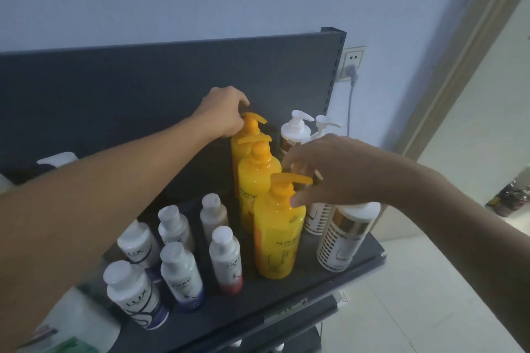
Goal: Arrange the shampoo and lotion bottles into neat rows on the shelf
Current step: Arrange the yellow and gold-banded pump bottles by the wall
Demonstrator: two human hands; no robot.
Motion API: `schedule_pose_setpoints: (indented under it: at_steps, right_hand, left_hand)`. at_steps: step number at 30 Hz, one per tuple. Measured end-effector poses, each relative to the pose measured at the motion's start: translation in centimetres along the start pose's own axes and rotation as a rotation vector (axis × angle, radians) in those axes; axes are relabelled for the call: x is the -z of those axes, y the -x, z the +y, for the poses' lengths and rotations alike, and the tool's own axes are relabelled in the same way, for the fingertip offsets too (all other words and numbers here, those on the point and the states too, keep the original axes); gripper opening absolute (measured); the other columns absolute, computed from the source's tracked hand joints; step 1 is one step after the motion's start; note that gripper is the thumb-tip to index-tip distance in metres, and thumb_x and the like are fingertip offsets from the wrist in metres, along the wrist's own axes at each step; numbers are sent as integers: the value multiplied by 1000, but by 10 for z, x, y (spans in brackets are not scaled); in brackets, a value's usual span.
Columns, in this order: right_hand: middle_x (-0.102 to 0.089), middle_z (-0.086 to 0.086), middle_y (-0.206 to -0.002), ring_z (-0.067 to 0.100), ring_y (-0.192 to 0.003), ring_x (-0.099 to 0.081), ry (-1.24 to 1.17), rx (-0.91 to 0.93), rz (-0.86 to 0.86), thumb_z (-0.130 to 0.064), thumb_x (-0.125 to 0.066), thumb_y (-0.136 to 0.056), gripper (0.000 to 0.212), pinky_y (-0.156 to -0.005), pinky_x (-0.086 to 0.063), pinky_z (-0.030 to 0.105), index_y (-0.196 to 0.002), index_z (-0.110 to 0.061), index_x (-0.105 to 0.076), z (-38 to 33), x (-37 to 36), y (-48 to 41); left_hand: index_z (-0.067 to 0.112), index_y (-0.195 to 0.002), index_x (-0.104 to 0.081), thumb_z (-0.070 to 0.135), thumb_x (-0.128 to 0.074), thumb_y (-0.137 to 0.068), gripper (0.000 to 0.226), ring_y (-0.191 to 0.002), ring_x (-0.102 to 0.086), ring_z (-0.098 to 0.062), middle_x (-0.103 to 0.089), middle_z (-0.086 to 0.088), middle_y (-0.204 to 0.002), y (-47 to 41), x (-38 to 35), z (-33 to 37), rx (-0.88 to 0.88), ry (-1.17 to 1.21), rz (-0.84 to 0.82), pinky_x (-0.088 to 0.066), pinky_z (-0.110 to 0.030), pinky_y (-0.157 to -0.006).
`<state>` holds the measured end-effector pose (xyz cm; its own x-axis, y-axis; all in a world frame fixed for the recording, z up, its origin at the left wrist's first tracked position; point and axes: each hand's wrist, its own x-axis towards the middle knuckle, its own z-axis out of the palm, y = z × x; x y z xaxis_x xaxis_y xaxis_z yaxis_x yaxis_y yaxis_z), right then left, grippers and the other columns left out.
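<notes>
While 3 yellow bottles stand in a line front-to-back on the shelf (286, 292), L hand (223, 112) pinches the rear bottle (243, 146) pump; R hand (329, 172) fingers curl round the front bottle (276, 238) pump. White bottles (177, 266) sit left in rows.

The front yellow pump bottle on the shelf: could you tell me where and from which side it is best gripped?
Grip the front yellow pump bottle at the narrow neck under its pump head, coming from above and the right, as the right hand does. The body is wide and glossy, and other bottles crowd it behind and on both sides.
</notes>
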<state>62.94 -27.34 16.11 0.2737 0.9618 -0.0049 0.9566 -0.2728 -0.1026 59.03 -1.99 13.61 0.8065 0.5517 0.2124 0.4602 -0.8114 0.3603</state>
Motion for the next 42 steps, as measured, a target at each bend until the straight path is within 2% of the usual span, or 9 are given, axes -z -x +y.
schedule_pose_setpoints:
  at_steps: [4,11,16,19,21,25,32,37,42]
  right_hand:
    - [-66,-18,-103,8,-96,-63,28,-69,-32,-62,-75,-75,48,-86,-54,36,-115,-36,-66,21,22,18]
    - [-65,-16,-105,7,-95,-59,114,-34,-194,-56,-77,-78,43,-91,-53,35,-114,-34,-68,62,17,36]
    - [-66,-5,-120,9,-95,-52,160,67,-141,-44,-68,-91,35,-91,-50,29,-121,-26,-69,71,-3,40]
    - [-65,-2,-116,13,-94,-56,170,92,-118,-43,-68,-91,35,-81,-48,27,-120,-25,-70,73,-4,43]
    - [-64,-2,-115,17,-97,-61,181,114,-129,-41,-70,-88,38,-82,-51,29,-122,-25,-69,74,-2,45]
    - [-54,-3,-99,18,-92,-55,175,185,-97,-32,-71,-88,37,-74,-40,26,-123,-21,-69,79,-4,47]
    - [-67,-1,-113,22,-100,-59,57,270,-62,-23,-73,-84,39,-79,-48,32,-123,-24,-69,93,-13,44]
    - [-66,-1,-104,19,-91,-54,14,305,-44,-20,-72,-81,38,-79,-51,37,-118,-24,-70,92,-15,38]
    - [-66,-1,-106,19,-91,-55,-10,320,-21,-20,-72,-82,36,-78,-52,39,-117,-25,-69,88,-19,32]
  left_hand:
    - [22,-120,-73,18,-67,-94,27,-108,-67,-19,-71,-1,-118,13,18,34,-110,119,124,-57,-39,-94]
    - [29,-122,-71,37,-75,-87,37,-97,-69,-10,-71,10,-110,53,-5,118,-399,50,-272,-61,-33,-85]
    - [30,-119,-68,38,-81,-83,39,-86,-68,-10,-70,10,-99,60,-33,135,-346,-6,-295,-61,-34,-80]
    - [29,-123,-67,36,-79,-84,41,-81,-65,-7,-65,10,-98,66,-37,145,-305,-5,-257,-58,-25,-75]
    - [30,-125,-67,33,-77,-85,42,-85,-63,-10,-60,12,-96,69,-40,151,-292,-53,-243,-57,-26,-77]
    - [24,-118,-73,26,-67,-91,28,-93,-49,-11,-46,19,-94,67,-48,157,-281,-102,-127,-46,-25,-75]
    - [21,-110,-79,29,-65,-94,22,-85,-48,-9,-66,11,-114,65,-52,152,-275,-110,-37,-42,-22,-74]
    - [33,-105,-80,32,-69,-88,21,-85,-65,-17,-75,6,-98,61,-50,143,-233,-155,-72,-59,-35,-76]
    - [38,-104,-80,27,-72,-85,23,-81,-67,-17,-73,8,-88,62,-46,132,-206,-119,-82,-59,-39,-71]
